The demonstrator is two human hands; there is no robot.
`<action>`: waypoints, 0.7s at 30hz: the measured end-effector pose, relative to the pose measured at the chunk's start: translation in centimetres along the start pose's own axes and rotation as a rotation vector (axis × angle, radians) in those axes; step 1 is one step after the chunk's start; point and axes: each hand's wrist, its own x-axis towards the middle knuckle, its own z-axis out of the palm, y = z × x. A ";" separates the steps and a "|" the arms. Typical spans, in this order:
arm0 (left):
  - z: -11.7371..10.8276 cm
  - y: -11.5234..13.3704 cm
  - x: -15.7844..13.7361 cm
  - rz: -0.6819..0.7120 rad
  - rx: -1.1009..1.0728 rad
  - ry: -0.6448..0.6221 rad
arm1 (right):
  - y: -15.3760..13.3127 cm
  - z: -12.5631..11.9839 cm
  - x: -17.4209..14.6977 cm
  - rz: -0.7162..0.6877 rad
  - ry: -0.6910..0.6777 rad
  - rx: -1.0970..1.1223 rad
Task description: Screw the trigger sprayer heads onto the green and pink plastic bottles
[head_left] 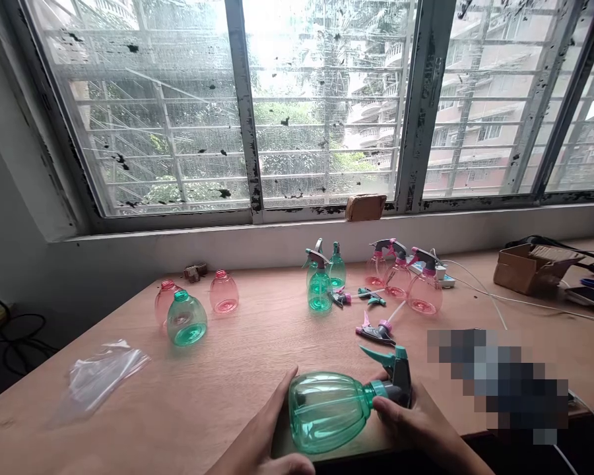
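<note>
A green spray bottle (329, 412) lies sideways between my hands at the table's near edge, its base to the left and its dark grey and teal spray head (398, 379) to the right. My left hand (270, 425) wraps round the base end, with its fingers partly hidden behind the bottle. My right hand (408, 415) grips the spray head at the neck, its thumb pressed near the collar. Through the clear green wall a dip tube shows. Just beyond the bottle, a loose pink and grey spray head (376, 330) rests on the table.
Green spray bottles (319, 290) and pink ones (424, 293) stand upright farther back. At left are a headless green bottle (187, 320), headless pink bottles (224, 292) and a clear plastic bag (106, 376). A cardboard box (525, 274) and cables lie right; a pixelated patch covers something.
</note>
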 end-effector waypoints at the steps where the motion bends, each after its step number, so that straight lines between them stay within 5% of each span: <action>1: -0.1 0.1 -0.1 0.016 -0.019 0.006 | 0.0 0.0 0.0 -0.003 -0.006 0.002; 21: 0.1 -1.8 0.8 0.085 -0.118 -0.028 | 0.3 -0.2 0.4 -0.056 -0.031 -0.087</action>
